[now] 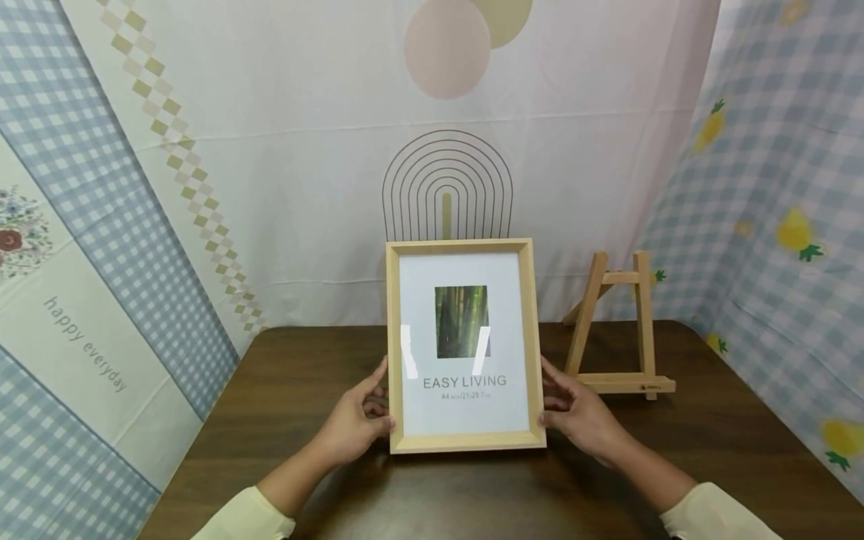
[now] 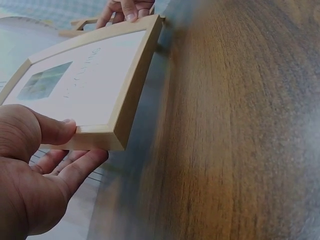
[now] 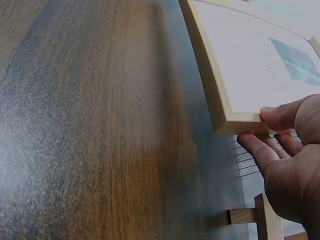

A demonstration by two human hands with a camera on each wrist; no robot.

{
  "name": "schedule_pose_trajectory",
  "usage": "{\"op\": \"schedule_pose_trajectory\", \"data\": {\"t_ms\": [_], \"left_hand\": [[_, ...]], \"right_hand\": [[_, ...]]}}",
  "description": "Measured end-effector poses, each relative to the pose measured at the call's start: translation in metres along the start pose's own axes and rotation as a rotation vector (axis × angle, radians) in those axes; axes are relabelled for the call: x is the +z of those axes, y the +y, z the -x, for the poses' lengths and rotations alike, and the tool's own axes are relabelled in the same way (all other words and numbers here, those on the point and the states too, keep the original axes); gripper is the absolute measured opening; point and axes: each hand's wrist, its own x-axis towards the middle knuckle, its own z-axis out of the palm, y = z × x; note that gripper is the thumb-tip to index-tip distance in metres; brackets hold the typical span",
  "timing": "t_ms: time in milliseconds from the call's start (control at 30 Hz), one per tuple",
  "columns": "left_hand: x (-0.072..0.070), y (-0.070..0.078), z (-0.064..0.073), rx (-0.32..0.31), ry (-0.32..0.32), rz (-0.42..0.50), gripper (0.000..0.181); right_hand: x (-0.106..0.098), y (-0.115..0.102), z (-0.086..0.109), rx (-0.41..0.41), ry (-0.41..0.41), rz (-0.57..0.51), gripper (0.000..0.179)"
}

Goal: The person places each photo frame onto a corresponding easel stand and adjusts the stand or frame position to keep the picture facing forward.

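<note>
A light wood picture frame (image 1: pixel 461 442) stands nearly upright, its front facing me, with a small bamboo picture and the words EASY LIVING on its white sheet. My left hand (image 1: pixel 356 424) grips its left side near the lower corner, thumb on the front edge and fingers round behind. On the opposite side my right hand (image 1: pixel 582 416) holds it the same way. In the left wrist view the thumb of the left hand (image 2: pixel 35 165) presses the frame's border (image 2: pixel 95 131). The right wrist view shows the right hand (image 3: pixel 295 155) pinching the frame's edge (image 3: pixel 245 124).
A small wooden easel (image 1: pixel 610 381) stands on the dark wood table (image 1: pixel 290 375), just right of the frame. Behind the table hangs a pale printed cloth (image 1: pixel 304 187). Checked cloths cover the left (image 1: pixel 101 150) and right (image 1: pixel 756 172) sides.
</note>
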Motion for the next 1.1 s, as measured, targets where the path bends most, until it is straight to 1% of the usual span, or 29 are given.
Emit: {"op": "schedule_pose_trajectory", "data": {"t_ms": [167, 600, 900, 1100], "left_hand": [[-0.0002, 0.0005, -0.0011, -0.003, 0.019, -0.013, 0.099], [0.0013, 0.0049, -0.0040, 0.017, 0.041, -0.021, 0.098], [0.0023, 0.0069, -0.0088, 0.014, 0.053, 0.014, 0.097], [0.0025, 0.0069, -0.0099, 0.029, 0.068, 0.008, 0.097]], "right_hand": [[-0.0001, -0.0004, -0.0010, -0.016, 0.006, 0.017, 0.097], [-0.0022, -0.0021, -0.0043, -0.048, 0.017, 0.046, 0.097], [-0.0054, -0.0052, -0.0065, -0.083, 0.013, 0.037, 0.096], [-0.0059, -0.0051, -0.0076, -0.087, 0.029, 0.051, 0.096]]}}
